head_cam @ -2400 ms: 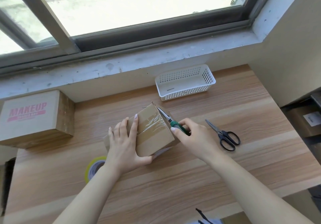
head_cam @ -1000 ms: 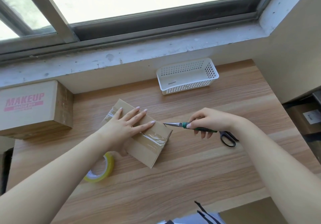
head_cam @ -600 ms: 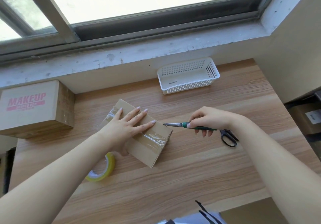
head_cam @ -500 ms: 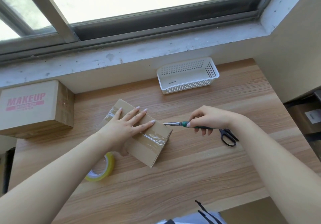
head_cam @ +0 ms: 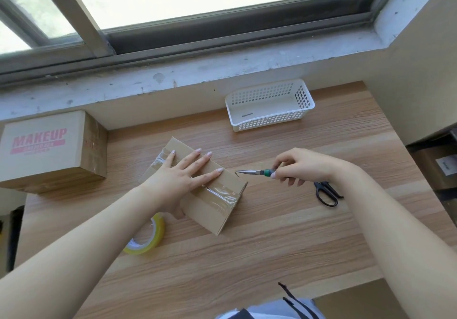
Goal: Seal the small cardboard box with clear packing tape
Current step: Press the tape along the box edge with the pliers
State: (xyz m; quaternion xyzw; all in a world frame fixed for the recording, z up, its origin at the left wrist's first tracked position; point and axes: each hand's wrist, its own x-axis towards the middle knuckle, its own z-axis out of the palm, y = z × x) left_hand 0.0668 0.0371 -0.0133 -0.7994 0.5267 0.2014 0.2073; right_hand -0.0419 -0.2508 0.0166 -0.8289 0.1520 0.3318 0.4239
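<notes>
The small cardboard box (head_cam: 210, 210) lies flat on the wooden table (head_cam: 272, 244), a strip of clear tape (head_cam: 222, 191) running along its top and over its ends. My left hand (head_cam: 180, 177) presses flat on the box top with fingers spread. My right hand (head_cam: 299, 166) grips small green-handled scissors (head_cam: 249, 172), blades closed and pointing left, tip just right of the box's far corner, apart from it. A yellow-cored tape roll (head_cam: 148, 237) lies by my left forearm, partly hidden.
Black-handled scissors (head_cam: 327, 193) lie right of my right hand. A white plastic basket (head_cam: 269, 120) stands at the back. A larger box marked MAKEUP (head_cam: 49, 150) sits at the back left. A wall bounds the table on the right.
Since 2.4 s ago the box was laid flat from a tilted position and my right hand pulled the scissors away to the right. Over the last second almost nothing has moved.
</notes>
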